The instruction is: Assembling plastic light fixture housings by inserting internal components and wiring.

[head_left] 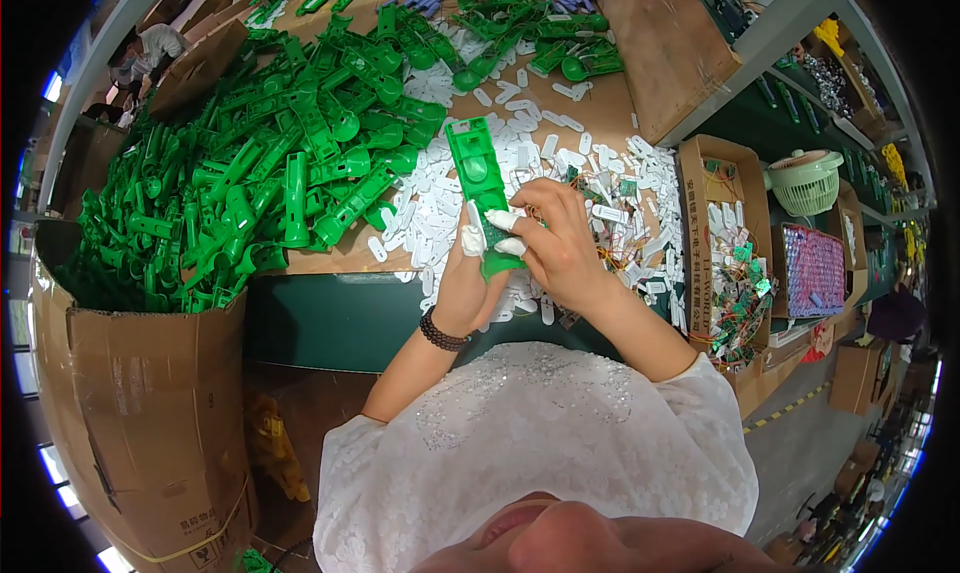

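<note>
A long green plastic housing is held up over the front of the table, its far end pointing away from me. My left hand grips its lower part from the left and below, with a white wrap on the thumb tip. Bent over the same lower end is my right hand, its white-wrapped fingertips pressed close together on the housing. Whether a small part sits under those fingertips is hidden. Around and beyond both hands lie many loose white oval plates. Small circuit boards with thin wires lie just right of my right hand.
A large heap of green housings covers the left, spilling into a tall carton. On the right stand a carton of wired boards, a pale green basket and a tray of purple pieces. A brown panel rises at the back right.
</note>
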A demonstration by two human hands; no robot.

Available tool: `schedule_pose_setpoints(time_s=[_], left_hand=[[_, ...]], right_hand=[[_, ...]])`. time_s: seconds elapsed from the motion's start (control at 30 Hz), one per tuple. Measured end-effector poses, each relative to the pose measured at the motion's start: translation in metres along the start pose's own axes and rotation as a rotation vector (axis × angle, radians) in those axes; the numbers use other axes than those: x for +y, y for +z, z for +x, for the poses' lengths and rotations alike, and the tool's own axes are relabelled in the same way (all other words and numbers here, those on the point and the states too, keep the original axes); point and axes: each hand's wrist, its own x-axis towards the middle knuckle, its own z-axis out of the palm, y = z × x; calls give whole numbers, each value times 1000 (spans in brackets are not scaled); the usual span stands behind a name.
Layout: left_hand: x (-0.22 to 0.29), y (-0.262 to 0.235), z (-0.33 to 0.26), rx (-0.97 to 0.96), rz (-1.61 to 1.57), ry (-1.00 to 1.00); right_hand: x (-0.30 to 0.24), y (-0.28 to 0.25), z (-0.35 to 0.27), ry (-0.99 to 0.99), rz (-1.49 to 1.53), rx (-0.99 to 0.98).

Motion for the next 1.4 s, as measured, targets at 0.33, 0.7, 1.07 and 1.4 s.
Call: schedule_pose_setpoints(time_s=[0.33,0.7,1.07,1.4], left_hand=[[10,-4,-11,-85,140,-60],[-1,-5,-11,-71,361,-112],[12,-44,5,-256,-136,-78],[22,-59,5,-57,-58,37]], right_hand=[[-1,11,-23,745,1431,-186],[7,30,-27,1030,1647,-68],[17,21,-25,589,1345,-434],[-14,-29,-31,835,1175,-480]])
